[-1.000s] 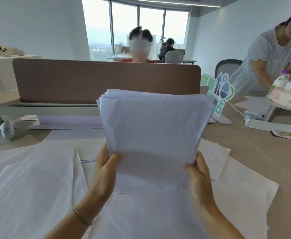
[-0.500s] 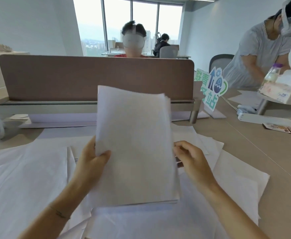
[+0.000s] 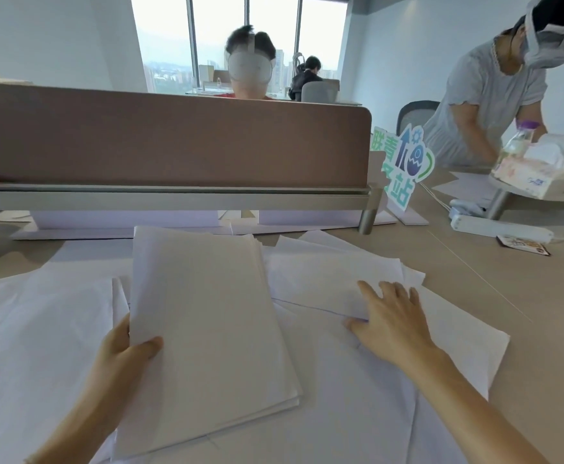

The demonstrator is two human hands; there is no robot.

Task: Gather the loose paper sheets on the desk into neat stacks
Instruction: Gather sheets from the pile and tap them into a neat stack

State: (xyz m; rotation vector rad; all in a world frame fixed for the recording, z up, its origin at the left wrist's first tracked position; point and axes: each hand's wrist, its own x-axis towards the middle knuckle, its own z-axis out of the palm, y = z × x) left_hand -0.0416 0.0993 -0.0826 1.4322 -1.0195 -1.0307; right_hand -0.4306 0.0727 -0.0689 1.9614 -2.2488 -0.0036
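Observation:
A squared-up stack of white sheets [image 3: 207, 329] lies tilted low over the desk in the middle. My left hand [image 3: 123, 349] grips its left edge, thumb on top. Loose white sheets [image 3: 334, 276] lie spread on the right, overlapping at odd angles. My right hand [image 3: 387, 319] rests flat on them with fingers apart, its thumb at a sheet's near edge. More loose sheets [image 3: 39, 329] cover the desk on the left and under the stack.
A brown divider panel [image 3: 173, 139] runs across the desk's far side, with paper stacks [image 3: 123, 219] beneath it. A colourful sign [image 3: 404, 169], a white power strip [image 3: 501, 226] and a tissue pack [image 3: 538, 175] sit at the right. A person leans over the neighbouring desk.
The stack went from upright in both hands to lying low over the desk. My right hand let go of it and moved right onto the loose sheets.

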